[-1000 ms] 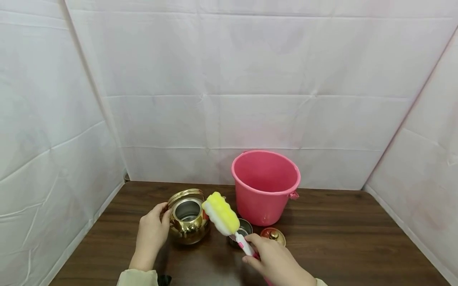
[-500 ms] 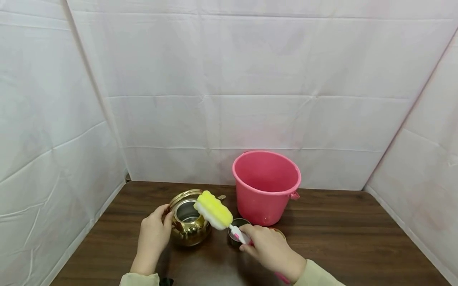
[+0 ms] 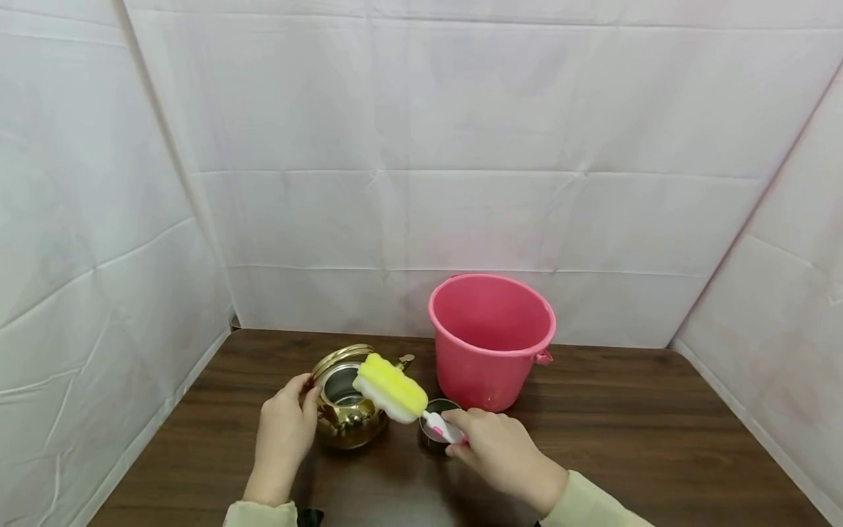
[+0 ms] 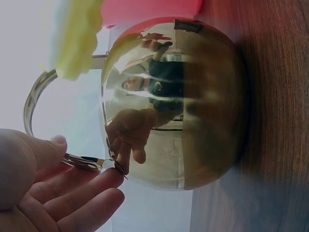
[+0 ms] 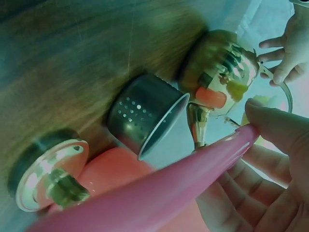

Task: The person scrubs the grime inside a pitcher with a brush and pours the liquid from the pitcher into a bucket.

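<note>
A shiny gold teapot [image 3: 349,428] stands lidless on the table, its arched handle raised. My left hand [image 3: 283,439] pinches that handle [image 4: 36,96] near its base, thumb on one side and fingers on the other. In my right hand [image 3: 503,457] is a sponge bottle brush [image 3: 391,388], gripped by its white and pink handle [image 5: 193,169]. The yellow and white sponge head hovers by the teapot's open mouth, covering part of the rim in the head view. Below the brush handle sits a perforated metal tea strainer [image 5: 145,108].
A pink bucket [image 3: 470,380] stands behind the strainer, near the white cloth backdrop [image 3: 474,219]. The teapot's round lid [image 5: 72,150] lies near the strainer, hidden behind my right hand in the head view. The wooden table [image 3: 645,439] extends to the right.
My right hand has shifted left and slightly up, bringing the sponge head over toward the teapot's mouth and covering the lid in the head view. My left hand keeps its place on the handle.
</note>
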Demonstrator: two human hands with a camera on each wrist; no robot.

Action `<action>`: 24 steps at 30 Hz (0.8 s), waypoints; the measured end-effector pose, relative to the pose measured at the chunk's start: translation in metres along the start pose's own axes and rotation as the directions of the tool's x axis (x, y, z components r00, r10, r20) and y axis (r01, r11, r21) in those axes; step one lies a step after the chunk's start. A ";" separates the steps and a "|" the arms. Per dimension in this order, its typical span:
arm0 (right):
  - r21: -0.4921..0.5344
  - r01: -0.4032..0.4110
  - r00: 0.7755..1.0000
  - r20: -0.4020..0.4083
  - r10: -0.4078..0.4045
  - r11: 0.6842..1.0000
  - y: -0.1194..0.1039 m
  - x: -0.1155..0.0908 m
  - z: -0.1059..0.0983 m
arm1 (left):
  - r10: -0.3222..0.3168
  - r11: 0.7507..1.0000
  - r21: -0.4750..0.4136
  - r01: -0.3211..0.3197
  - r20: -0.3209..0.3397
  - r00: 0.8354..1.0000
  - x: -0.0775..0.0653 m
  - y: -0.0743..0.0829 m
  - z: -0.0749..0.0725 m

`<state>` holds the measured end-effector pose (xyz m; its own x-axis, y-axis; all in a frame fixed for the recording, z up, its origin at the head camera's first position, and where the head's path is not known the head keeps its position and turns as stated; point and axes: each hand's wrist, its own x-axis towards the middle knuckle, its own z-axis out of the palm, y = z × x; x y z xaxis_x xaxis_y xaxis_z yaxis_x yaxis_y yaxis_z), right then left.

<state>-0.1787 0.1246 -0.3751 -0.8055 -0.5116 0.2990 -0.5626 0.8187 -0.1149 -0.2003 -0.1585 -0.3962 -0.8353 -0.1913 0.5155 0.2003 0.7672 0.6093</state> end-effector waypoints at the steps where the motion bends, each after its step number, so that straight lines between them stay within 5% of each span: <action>1: -0.008 0.005 1.000 -0.002 -0.005 1.000 0.000 0.001 0.000 | -0.004 1.000 0.000 0.004 0.002 1.000 0.000 0.000 0.000; 24: -0.261 0.162 0.987 0.061 -0.151 0.952 -0.005 0.047 -0.022 | -0.017 1.000 0.006 0.017 0.010 1.000 -0.001 0.006 0.002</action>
<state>-0.2098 0.1020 -0.3399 -0.7209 -0.6447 0.2544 -0.6174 0.7641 0.1868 -0.1992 -0.1526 -0.3949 -0.8434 -0.1983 0.4994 0.1830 0.7679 0.6139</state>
